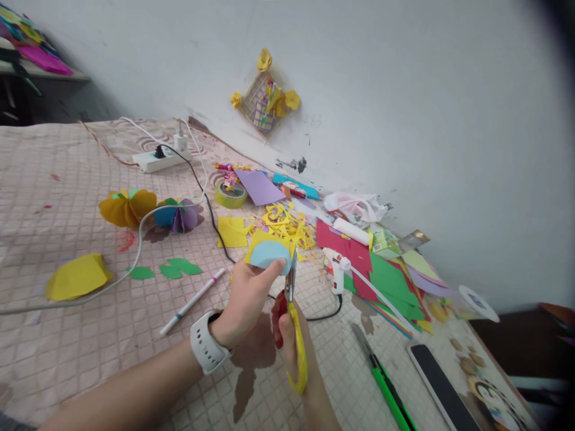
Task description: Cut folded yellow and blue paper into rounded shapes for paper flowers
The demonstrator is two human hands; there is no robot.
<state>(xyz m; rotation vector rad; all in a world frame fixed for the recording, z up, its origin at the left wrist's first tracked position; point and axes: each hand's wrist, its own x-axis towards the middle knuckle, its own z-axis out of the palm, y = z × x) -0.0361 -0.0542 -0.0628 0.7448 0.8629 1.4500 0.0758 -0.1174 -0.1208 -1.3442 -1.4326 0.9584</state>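
Note:
My left hand (249, 293), with a white watch on its wrist, pinches a light-blue rounded paper piece (267, 252) laid over a sheet of yellow paper (257, 238). In my right hand (290, 341) are scissors (297, 353) with yellow and red handles. Their blades (291, 275) point away from me at the right edge of the papers; whether they are parted is hard to see. Yellow paper scraps (287, 224) lie just beyond. Nearer the left are a white pen (192, 302), green paper leaves (177, 268) and a stack of yellow cut pieces (78, 276).
A white glue gun (336, 269) with its cord lies right of my hands. A green utility knife (386, 383) and a dark flat phone-like object (442, 383) are nearer. Paper pumpkins (128, 208), a power strip (162, 158), tape (230, 194) and coloured sheets (395, 284) surround the work area.

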